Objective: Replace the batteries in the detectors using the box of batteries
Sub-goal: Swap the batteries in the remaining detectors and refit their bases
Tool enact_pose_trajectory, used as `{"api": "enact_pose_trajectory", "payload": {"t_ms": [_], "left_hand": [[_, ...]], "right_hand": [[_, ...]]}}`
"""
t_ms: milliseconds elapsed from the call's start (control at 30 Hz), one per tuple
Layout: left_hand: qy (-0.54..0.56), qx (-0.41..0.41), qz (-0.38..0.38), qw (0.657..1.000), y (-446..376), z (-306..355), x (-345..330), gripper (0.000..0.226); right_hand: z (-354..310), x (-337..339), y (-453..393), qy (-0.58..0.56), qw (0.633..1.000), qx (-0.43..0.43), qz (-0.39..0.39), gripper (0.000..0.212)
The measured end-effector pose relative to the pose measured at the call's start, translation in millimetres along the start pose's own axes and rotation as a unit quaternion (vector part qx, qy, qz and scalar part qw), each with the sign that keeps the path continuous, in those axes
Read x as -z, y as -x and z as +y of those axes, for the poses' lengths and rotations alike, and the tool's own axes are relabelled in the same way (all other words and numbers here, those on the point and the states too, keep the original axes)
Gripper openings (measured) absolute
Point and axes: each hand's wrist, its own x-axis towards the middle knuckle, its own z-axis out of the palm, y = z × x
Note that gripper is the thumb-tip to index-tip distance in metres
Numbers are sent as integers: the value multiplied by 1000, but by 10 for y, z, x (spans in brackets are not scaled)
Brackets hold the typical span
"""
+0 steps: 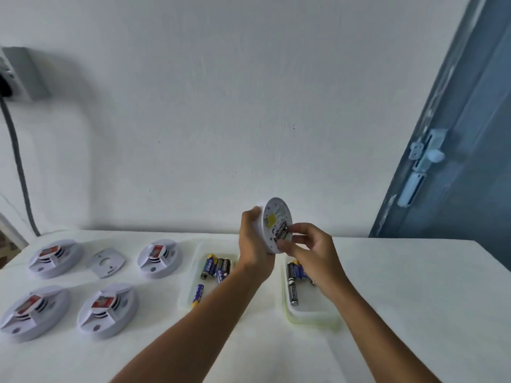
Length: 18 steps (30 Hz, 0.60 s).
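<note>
My left hand point(253, 244) grips a round white detector point(273, 217) by its rim, held upright above the table with its back facing right. My right hand point(308, 244) pinches a battery point(280, 234) that sits in the detector's open battery bay. Below, a clear tray point(190, 297) holds several blue batteries point(215, 268). A second clear tray point(312, 313) to its right holds a few more batteries point(292, 286). Several other white detectors lie at the left: two at the back point(56, 258) point(159, 257) and two at the front point(33, 312) point(107, 310).
A loose white mounting plate point(106, 262) lies between the two back detectors. The white table point(401, 299) meets a white wall at the back. A blue door with a latch point(423, 158) stands at the right. A power outlet with a grey cable point(16, 145) hangs at the left.
</note>
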Motion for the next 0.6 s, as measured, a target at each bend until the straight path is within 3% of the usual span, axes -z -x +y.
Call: {"api": "enact_pose_trajectory", "payload": {"t_ms": [233,400,533,600], "left_hand": [[-65,-29,-15,997,-8,-108,-36,37],[-135,-92,-25,986,-20,-105,0,61],[-169,-122,-23,978,-56,-117,65,47],[-183,-123,-19,975,-66,-126,98,41]], "right_hand": [[31,100,-33,-62,996,-50,-26,31],[62,83,-39,-104,993,-57,19,25],[45,-7,-22,-113,988,-71,77,19],[24,1,-27,-214,966,-115,84,19]]}}
